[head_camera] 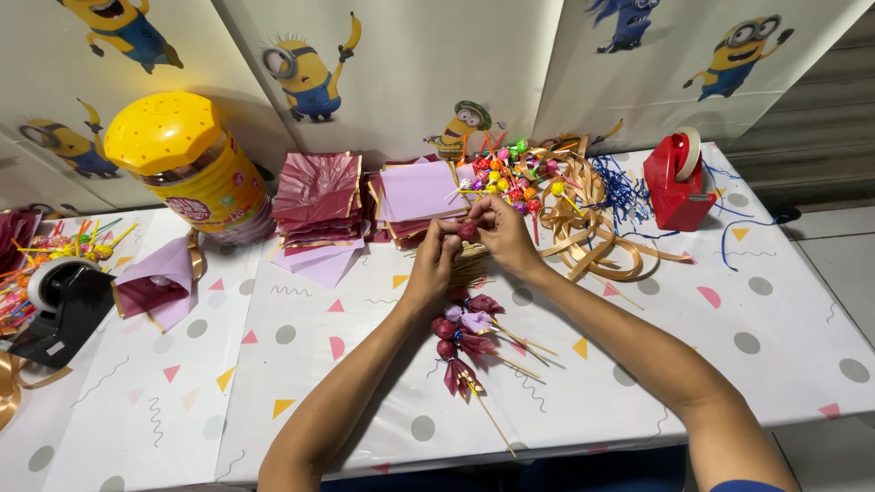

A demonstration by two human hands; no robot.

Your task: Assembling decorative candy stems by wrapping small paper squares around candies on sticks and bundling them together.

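- Head view: left hand (436, 248) and right hand (502, 230) pinched together around a small dark-red wrapped lollipop (468, 231), held just above the surface (638, 364), past the middle.
- Likely light and small; crinkly wrapper soft and a bit slippery, thin stick easily bent; best held at the wrapped ball with the fingertips, or low on the stick.
- Just below the hands, a row of finished wrapped lollipops (465, 337) lying flat, sticks pointing toward the near edge.
- Behind, stacks of maroon and lilac wrapping sheets (319, 196); a heap of bright lollipops (510, 173); loops of tan ribbon (583, 223).
- Far left, a yellow-lidded round jar (182, 164) with a colourful label; a black tape dispenser (59, 305); far right, a red tape dispenser (676, 182).
- Wall covered with yellow cartoon-figure paper (310, 73).
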